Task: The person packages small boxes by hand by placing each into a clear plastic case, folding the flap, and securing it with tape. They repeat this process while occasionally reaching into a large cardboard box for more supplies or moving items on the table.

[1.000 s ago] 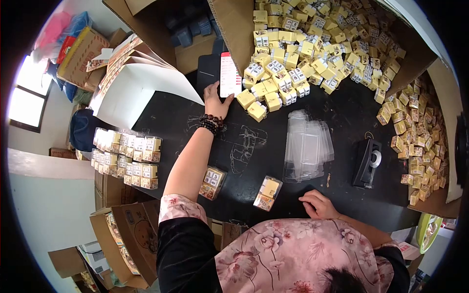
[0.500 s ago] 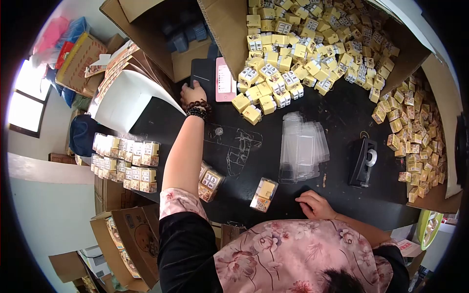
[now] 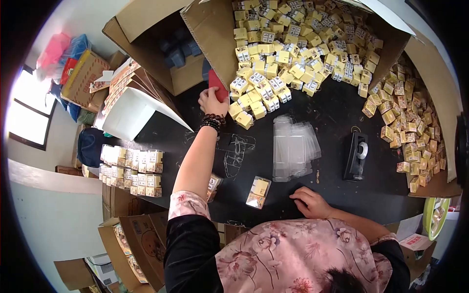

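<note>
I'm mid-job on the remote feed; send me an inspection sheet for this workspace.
Surface: black table, with pale line markings.
Job's things: red flat thing under the left hand; small yellow boxes heaped by an open carton; stacked clear plastic; small pack near the right hand.
Clutter: tape dispenser, rows of boxes at left, brown scrap.
Grippers: left hand touches the red flat thing; right hand lies loosely on the table, nothing visible in it.
Cables: nothing seen on the table.
Surroundings: window, blue bag, green-rimmed basket.
</note>
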